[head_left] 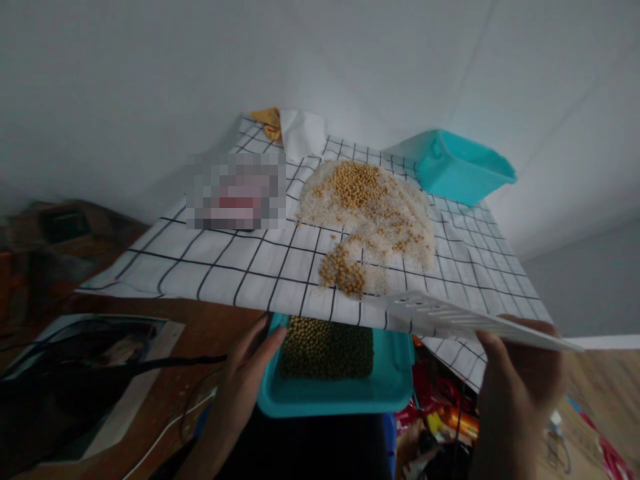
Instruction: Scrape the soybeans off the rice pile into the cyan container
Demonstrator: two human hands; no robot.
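My left hand (245,367) is closed on the left rim of a turquoise bin (335,403) below the table's front edge. Yellow soybeans (327,347) lie in the bin, partly in shadow. In my right hand (525,373) is a flat white slotted plastic board (450,317), thumb on top. Its far end rests low at the cloth's front edge, close to a small heap of soybeans (343,270). Behind, a wide pile of white rice-like grains (320,193) spreads over the cloth, with a mound of soybeans (357,185) on it.
A black-and-white checked cloth (240,260) covers the table. At the back right stands another turquoise bin (455,170). A pixelated object (237,193) sits at left; a white cloth or paper (303,133) lies behind. Colourful packets (450,420) are below, and a wall stands behind.
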